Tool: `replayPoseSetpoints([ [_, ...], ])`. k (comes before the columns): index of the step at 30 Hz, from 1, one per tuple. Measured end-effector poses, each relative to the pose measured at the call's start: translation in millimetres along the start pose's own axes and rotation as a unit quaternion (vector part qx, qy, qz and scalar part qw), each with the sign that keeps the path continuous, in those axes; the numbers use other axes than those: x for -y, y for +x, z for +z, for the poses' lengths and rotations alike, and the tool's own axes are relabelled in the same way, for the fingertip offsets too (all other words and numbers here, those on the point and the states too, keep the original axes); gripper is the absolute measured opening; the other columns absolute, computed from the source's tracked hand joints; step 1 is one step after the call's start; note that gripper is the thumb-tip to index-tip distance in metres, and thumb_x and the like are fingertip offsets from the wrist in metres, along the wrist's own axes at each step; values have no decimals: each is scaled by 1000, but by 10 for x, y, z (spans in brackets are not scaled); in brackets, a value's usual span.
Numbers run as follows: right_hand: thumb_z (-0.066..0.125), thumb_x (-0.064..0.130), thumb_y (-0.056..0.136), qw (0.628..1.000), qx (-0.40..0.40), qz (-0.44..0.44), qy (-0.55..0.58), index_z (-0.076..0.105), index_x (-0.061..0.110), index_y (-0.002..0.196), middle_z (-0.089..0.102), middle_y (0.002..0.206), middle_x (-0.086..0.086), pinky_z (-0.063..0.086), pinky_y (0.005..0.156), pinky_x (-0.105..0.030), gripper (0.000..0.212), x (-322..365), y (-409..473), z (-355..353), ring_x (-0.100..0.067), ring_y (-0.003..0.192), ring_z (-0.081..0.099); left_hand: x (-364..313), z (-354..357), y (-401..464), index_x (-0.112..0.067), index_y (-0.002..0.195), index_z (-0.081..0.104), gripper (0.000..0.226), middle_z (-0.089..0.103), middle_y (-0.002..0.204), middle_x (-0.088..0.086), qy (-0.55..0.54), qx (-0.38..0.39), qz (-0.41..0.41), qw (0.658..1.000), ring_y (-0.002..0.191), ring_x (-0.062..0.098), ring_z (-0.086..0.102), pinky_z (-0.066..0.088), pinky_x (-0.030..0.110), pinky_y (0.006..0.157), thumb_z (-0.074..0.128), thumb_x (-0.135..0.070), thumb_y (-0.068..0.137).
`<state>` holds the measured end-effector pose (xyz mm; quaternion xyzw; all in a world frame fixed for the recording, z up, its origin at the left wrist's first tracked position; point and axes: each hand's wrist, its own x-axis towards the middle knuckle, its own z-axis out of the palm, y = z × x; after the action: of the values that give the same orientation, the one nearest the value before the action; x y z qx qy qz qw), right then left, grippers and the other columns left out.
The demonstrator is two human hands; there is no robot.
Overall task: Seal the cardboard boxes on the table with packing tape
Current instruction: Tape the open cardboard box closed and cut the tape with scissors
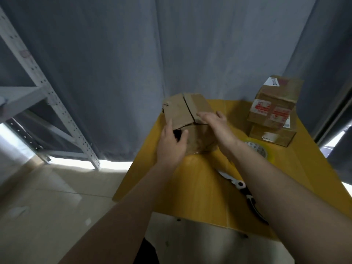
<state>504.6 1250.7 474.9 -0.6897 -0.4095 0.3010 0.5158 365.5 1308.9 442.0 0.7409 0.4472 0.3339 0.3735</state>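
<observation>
A: Two hands on one cardboard box, head view. It sits at the far left corner of the yellow table, top flaps folded down, a dark seam showing between them, no tape visible on that seam.

B: Hand states?

A: Left hand grips the near left corner of the box, thumb curled across the front face, fingers round the side. Right hand lies flat on the right flap, fingers straight, pressing it down.

B: Tape?

A: Packing tape roll lies flat on the table just right of the right forearm, near the stacked boxes. Partly hidden by the arm.

B: Other boxes?

A: Stack of boxes at the far right of the table, well apart from the held one. Red-and-white tape and labels on them. Upper one sits skewed on the lower.

B: Anything else?

A: Scissors, blades pointing away, lie near the front right, handles partly under the right forearm. Grey curtain behind, metal shelving frame at left.
</observation>
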Motion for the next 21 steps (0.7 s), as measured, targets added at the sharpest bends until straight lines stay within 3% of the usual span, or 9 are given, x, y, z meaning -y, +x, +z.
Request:
replayPoseSetpoints([
  [2,57,61,84,999,-34,23,8,67,31,104,15,157,1,17,114,-38,37,17,4,-36,-18,145,10,-10,109,-194,-19,150,29,63,40,146,7,64,-63,27,996,128,23,44,39,37,105,49,-44,96],
  [5,72,30,84,991,-129,23,-17,56,26,78,21,152,-8,20,115,-29,18,73,60,-14,-21,143,18,-102,228,-502,-14,142,43,56,46,122,10,115,-76,107,985,100,20,51,41,25,84,51,-42,95],
  [7,68,10,85,992,-127,4,-16,55,21,87,25,150,-10,23,115,-29,17,67,133,-12,-23,141,25,-216,246,-649,-13,129,58,41,54,108,6,106,-59,161,979,90,17,53,47,27,78,52,-37,96],
  [9,65,1,86,997,-80,-11,0,59,16,108,36,145,-12,34,113,-37,27,49,177,-28,-25,133,39,-331,170,-667,-11,107,69,25,61,95,5,95,-90,221,967,85,18,56,51,36,74,53,-26,94],
  [11,63,2,88,999,-48,-11,23,51,19,132,43,139,-5,44,104,-37,48,58,137,-51,-19,120,47,-390,10,-519,-13,105,68,20,59,103,6,112,-169,216,955,95,21,54,49,37,83,56,-20,93],
  [13,61,15,93,997,-46,7,62,40,27,143,40,132,6,46,100,-36,56,41,56,-94,-16,118,45,-367,-217,-280,-17,119,63,29,52,123,9,149,-217,149,953,115,26,46,37,35,99,58,-23,91],
  [17,39,41,102,980,-63,95,162,53,16,131,59,127,-1,40,107,-43,41,-114,-47,-222,-21,118,55,-154,-485,69,-32,144,39,53,29,153,8,239,-49,22,969,138,30,26,21,43,113,46,-51,95],
  [19,32,48,102,971,-35,144,189,61,17,117,64,122,-1,41,104,-42,45,-203,-106,-240,-22,117,56,-53,-466,133,-35,146,31,58,31,150,10,224,10,3,975,135,32,34,28,43,111,42,-57,94],
  [21,30,51,101,972,1,169,167,62,18,120,62,128,-2,39,105,-45,51,-263,-163,-217,-23,122,53,-16,-443,177,-37,145,32,58,37,144,11,211,17,-3,977,128,32,42,33,41,106,42,-60,93],
])
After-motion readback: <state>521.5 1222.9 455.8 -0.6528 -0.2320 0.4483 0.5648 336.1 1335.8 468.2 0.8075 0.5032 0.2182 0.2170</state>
